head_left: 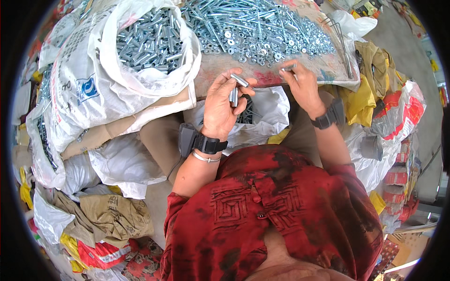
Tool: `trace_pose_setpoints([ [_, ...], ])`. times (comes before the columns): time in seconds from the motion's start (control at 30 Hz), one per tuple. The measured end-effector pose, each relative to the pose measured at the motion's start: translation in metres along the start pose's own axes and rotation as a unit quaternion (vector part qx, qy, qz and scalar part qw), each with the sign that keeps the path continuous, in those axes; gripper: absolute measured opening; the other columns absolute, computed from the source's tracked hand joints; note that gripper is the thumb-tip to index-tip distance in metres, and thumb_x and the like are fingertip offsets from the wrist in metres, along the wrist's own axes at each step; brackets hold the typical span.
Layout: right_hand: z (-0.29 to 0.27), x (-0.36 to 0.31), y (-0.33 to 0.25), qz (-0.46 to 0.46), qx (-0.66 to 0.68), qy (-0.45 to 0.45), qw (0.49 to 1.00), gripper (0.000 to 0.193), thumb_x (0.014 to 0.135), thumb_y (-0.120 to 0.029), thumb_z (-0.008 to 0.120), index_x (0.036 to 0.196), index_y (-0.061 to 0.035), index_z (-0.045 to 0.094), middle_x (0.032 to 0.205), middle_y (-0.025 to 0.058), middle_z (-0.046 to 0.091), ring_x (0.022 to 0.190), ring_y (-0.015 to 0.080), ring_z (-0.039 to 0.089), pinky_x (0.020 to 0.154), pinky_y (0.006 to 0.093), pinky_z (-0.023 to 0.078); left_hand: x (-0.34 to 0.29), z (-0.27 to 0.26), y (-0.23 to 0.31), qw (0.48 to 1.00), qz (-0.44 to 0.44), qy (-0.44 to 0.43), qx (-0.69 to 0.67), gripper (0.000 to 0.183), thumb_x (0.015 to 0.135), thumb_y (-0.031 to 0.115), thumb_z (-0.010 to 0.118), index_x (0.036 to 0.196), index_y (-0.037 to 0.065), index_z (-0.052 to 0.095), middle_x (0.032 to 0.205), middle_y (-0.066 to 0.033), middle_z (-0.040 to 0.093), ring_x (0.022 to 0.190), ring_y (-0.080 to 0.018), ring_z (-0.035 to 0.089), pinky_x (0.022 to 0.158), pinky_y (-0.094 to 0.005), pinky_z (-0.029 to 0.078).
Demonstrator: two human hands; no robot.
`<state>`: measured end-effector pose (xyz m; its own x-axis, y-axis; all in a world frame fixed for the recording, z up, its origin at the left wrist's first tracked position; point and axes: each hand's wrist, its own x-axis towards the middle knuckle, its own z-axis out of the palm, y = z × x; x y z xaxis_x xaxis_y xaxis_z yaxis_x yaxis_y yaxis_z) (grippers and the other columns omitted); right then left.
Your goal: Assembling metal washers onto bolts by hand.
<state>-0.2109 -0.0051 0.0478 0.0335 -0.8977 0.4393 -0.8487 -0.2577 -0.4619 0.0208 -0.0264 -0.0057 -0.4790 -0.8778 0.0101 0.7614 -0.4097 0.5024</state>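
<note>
Head view: I see left hand (220, 100) at twelve o'clock clasping metal tubes (239, 80), right hand (302, 86) at two pinching a metal cylinder (288, 68), all probably stiff, slick, best gripped mid-length.

Dark-blotched red shirt (304, 201), black wristbands (210, 144)

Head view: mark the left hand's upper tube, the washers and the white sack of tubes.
Upper tube (240, 80): head view, its side.
Washers (267, 50): head view, mid-pile.
White sack (152, 84): head view, near folded rim.

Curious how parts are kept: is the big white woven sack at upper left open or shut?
Open: the woven sack gapes wide, showing short metal tubes inside.
</note>
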Motion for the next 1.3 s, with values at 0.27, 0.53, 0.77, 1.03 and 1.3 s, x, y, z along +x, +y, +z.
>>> trace_pose_setpoints([
  [0.27, -0.028, -0.031, -0.064, -0.01, 0.15, -0.17, 0.974, 0.01, 0.091, -0.011, 0.064, 0.092, -0.0034, 0.059, 0.069, 0.0087, 0.052, 0.057, 0.0188, 0.049, 0.055, 0.0317, 0.041, -0.005, -0.006, 0.002, 0.998, 0.025, 0.027, -0.048, 0.018, 0.101, 0.018, 0.054, 0.111, 0.004, 0.056, 0.101, -0.0219, 0.067, 0.072, -0.0154, 0.064, 0.041, -0.0211, 0.039],
  [0.53, -0.025, -0.036, -0.06, 0.048, 0.172, -0.191, 0.965, 0.011, 0.089, -0.012, 0.065, 0.088, -0.0027, 0.058, 0.055, 0.004, 0.043, 0.049, 0.0104, 0.038, 0.048, 0.0297, 0.033, -0.004, 0.006, 0.003, 0.995, 0.047, 0.075, -0.042, 0.015, 0.1, 0.021, 0.057, 0.096, 0.006, 0.054, 0.09, -0.0209, 0.069, 0.059, -0.0124, 0.06, 0.038, -0.0204, 0.037],
  [0.77, -0.023, -0.032, -0.066, 0.135, 0.296, -0.252, 0.911, 0.009, 0.091, -0.007, 0.062, 0.085, -0.0001, 0.059, 0.061, -0.0058, 0.044, 0.057, 0.0016, 0.035, 0.049, 0.0233, 0.029, -0.004, 0.001, 0.006, 0.976, 0.083, 0.097, 0.175, 0.013, 0.096, 0.017, 0.063, 0.09, 0.009, 0.055, 0.072, -0.0026, 0.057, 0.047, -0.0059, 0.042, 0.038, -0.0198, 0.029],
  [1.03, 0.002, -0.016, -0.08, -0.046, 0.145, 0.0, 0.988, 0.027, 0.083, -0.025, 0.073, 0.094, -0.0029, 0.062, 0.082, 0.0072, 0.06, 0.073, 0.0186, 0.057, 0.062, 0.0334, 0.046, -0.009, 0.013, -0.005, 0.993, -0.112, 0.027, 0.039, 0.012, 0.098, 0.018, 0.06, 0.094, 0.006, 0.06, 0.066, -0.0006, 0.054, 0.042, -0.0059, 0.038, 0.038, -0.0214, 0.028],
  [1.3, 0.035, 0.009, -0.074, -0.194, 0.223, -0.001, 0.955, 0.042, 0.08, -0.032, 0.072, 0.11, -0.0045, 0.062, 0.101, 0.014, 0.062, 0.094, 0.0347, 0.061, 0.083, 0.0409, 0.05, -0.009, 0.006, -0.015, 0.948, 0.098, -0.094, 0.287, 0.019, 0.099, 0.023, 0.057, 0.103, 0.005, 0.059, 0.069, -0.0158, 0.064, 0.04, -0.0117, 0.044, 0.037, -0.0236, 0.032],
])
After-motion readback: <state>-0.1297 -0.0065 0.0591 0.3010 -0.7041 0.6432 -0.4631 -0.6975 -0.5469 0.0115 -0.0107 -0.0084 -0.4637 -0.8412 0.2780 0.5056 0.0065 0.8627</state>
